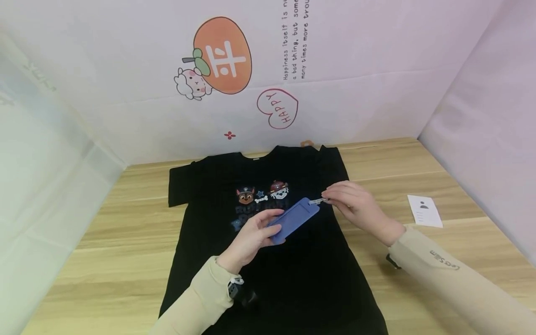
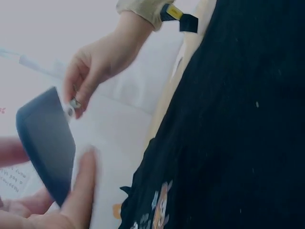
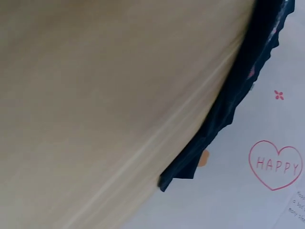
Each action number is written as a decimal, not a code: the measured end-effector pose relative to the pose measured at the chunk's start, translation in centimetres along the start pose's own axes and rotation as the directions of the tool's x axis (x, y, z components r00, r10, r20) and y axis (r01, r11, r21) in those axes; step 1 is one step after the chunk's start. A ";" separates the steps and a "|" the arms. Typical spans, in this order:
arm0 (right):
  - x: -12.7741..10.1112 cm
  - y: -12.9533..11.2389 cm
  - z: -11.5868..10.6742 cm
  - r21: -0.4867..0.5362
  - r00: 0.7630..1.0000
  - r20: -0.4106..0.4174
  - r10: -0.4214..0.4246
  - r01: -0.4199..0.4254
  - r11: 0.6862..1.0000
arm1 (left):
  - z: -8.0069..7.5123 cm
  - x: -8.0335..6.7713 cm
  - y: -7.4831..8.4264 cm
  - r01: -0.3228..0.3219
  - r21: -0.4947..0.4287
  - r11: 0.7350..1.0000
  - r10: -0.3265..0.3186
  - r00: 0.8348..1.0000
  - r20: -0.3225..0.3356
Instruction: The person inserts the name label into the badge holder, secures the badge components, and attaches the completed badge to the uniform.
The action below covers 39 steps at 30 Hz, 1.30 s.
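Over a black T-shirt (image 1: 268, 279) with cartoon dogs printed on its chest, my left hand (image 1: 253, 235) holds a blue card holder (image 1: 295, 219) by its lower end, thumb on one side and fingers on the other. At the holder's top end, my right hand (image 1: 351, 202) pinches the short strap or clip (image 1: 318, 201) fastened there. The left wrist view shows the card holder (image 2: 47, 143) tilted, with the right hand (image 2: 102, 59) gripping the small metal clip (image 2: 74, 105). Neither hand appears in the right wrist view.
A white card (image 1: 425, 211) with a dark figure printed on it lies on the wooden table (image 1: 418, 172), right of the shirt. Behind stands a white printed backdrop (image 1: 356, 107), with pale side walls left and right. Both wrists wear dark devices.
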State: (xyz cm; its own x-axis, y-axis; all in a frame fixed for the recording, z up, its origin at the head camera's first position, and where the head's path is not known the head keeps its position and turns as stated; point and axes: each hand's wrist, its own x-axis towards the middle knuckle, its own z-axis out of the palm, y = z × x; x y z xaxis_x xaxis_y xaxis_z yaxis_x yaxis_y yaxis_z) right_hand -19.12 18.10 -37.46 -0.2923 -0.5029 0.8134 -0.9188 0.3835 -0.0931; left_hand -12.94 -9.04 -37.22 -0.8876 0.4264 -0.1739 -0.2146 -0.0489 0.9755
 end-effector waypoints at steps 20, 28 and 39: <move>1.6 -1.4 -0.8 0.032 0.992 0.045 0.115 -0.117 0.993 | -0.8 -0.3 2.0 -0.140 0.102 0.985 0.143 0.990 -0.021; 2.0 -2.8 -0.9 0.093 0.972 0.105 0.212 -0.222 0.971 | -0.8 -0.4 2.3 -0.220 0.145 0.965 0.229 0.972 -0.047; 3.4 -4.8 -1.3 0.252 0.800 0.305 0.517 -0.591 0.766 | 0.9 0.3 2.2 -0.293 0.320 0.901 0.302 0.953 0.023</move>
State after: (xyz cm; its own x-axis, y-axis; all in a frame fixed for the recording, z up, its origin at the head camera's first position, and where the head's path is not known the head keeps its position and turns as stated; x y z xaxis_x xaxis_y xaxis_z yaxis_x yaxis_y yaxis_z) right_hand -15.41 15.55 -33.49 -0.7894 -0.4404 0.4276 -0.5982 0.3954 -0.6970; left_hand -13.35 -8.23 -35.06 -0.9014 0.4126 0.1316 0.1968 0.1197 0.9731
